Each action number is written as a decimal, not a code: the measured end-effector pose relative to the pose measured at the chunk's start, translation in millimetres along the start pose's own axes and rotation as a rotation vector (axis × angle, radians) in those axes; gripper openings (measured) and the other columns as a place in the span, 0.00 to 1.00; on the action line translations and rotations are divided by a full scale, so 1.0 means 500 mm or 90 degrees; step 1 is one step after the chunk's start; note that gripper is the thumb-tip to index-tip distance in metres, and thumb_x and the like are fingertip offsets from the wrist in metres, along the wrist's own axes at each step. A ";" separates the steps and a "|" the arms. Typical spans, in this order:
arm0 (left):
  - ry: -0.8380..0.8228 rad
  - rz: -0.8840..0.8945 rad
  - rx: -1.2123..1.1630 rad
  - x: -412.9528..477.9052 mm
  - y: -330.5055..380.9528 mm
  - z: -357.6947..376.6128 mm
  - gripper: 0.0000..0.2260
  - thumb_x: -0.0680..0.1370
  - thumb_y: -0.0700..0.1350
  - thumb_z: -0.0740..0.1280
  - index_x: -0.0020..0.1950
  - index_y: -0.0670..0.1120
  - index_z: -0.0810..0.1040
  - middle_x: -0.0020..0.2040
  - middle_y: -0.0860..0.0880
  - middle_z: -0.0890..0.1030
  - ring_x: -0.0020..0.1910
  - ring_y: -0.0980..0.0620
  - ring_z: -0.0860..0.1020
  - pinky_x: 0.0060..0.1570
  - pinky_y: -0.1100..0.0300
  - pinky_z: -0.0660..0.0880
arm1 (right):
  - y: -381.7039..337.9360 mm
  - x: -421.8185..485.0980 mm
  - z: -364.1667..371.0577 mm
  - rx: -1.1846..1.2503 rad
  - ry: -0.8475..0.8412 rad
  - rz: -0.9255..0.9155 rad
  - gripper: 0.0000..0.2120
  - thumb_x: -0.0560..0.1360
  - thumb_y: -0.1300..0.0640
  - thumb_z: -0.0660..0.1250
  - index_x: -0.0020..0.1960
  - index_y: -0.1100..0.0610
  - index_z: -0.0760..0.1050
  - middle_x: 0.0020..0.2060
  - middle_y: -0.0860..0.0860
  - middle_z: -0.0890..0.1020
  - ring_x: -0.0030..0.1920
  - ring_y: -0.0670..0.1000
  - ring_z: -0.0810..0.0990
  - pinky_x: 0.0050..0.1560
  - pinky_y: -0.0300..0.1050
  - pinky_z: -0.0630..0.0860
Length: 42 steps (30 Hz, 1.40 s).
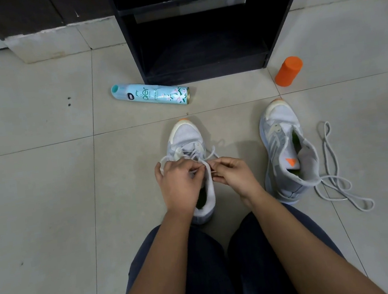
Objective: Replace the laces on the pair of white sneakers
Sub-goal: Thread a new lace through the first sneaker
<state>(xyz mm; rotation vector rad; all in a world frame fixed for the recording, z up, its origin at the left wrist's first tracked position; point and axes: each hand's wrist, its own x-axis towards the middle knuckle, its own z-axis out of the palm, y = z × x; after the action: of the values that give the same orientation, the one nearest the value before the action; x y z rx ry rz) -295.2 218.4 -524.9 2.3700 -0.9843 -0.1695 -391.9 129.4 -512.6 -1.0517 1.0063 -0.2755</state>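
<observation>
two hands meet over a white sneaker (185, 136) that stands on the tiled floor (45, 191) at twelve o'clock from the seated person's knees, toe pointing away. the left hand (180, 183) has its fingers curled, pinching a white lace (215, 147) near the shoe's top eyelets. the right hand (235, 174) pinches the same lace just beside it. the second sneaker (284, 149) stands at two o'clock, its mouth gaping. a loose lace (334, 168) lies in loops at that shoe's three o'clock, near its heel. farther off, a pale blue spray can (151, 94) lies on its side at eleven o'clock and an orange container (289, 71) at one o'clock, with a black shelf unit (198, 35) between them.
</observation>
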 end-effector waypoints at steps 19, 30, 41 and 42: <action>0.026 0.021 0.038 -0.006 0.010 0.007 0.02 0.73 0.50 0.71 0.42 0.56 0.83 0.37 0.57 0.83 0.48 0.52 0.78 0.71 0.40 0.43 | 0.009 0.003 0.005 0.048 -0.002 0.001 0.05 0.77 0.67 0.65 0.47 0.62 0.79 0.42 0.55 0.83 0.38 0.46 0.83 0.43 0.37 0.81; 0.038 -0.004 0.033 -0.003 0.008 0.003 0.01 0.72 0.50 0.71 0.41 0.55 0.81 0.36 0.56 0.82 0.45 0.54 0.79 0.72 0.43 0.46 | 0.011 0.006 0.008 0.037 0.002 0.005 0.05 0.77 0.66 0.65 0.45 0.60 0.79 0.40 0.55 0.83 0.38 0.47 0.83 0.43 0.37 0.81; -0.004 -0.068 0.074 -0.001 -0.006 -0.001 0.15 0.69 0.41 0.70 0.53 0.55 0.78 0.56 0.53 0.73 0.62 0.49 0.70 0.71 0.42 0.45 | -0.013 0.027 -0.015 0.275 0.164 0.080 0.08 0.80 0.67 0.56 0.48 0.61 0.72 0.45 0.56 0.79 0.45 0.53 0.80 0.47 0.42 0.79; 0.006 -0.092 0.065 0.001 -0.008 -0.004 0.18 0.68 0.39 0.70 0.55 0.53 0.77 0.57 0.51 0.73 0.62 0.47 0.70 0.71 0.42 0.49 | -0.024 0.034 -0.039 0.369 0.220 0.083 0.08 0.81 0.67 0.54 0.49 0.62 0.71 0.46 0.55 0.78 0.48 0.53 0.79 0.53 0.44 0.78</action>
<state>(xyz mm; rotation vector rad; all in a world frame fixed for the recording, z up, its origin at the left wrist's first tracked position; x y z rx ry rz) -291.7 221.2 -525.4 2.5342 -0.8353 -0.1654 -395.1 101.4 -514.7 -0.4148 1.1994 -0.6144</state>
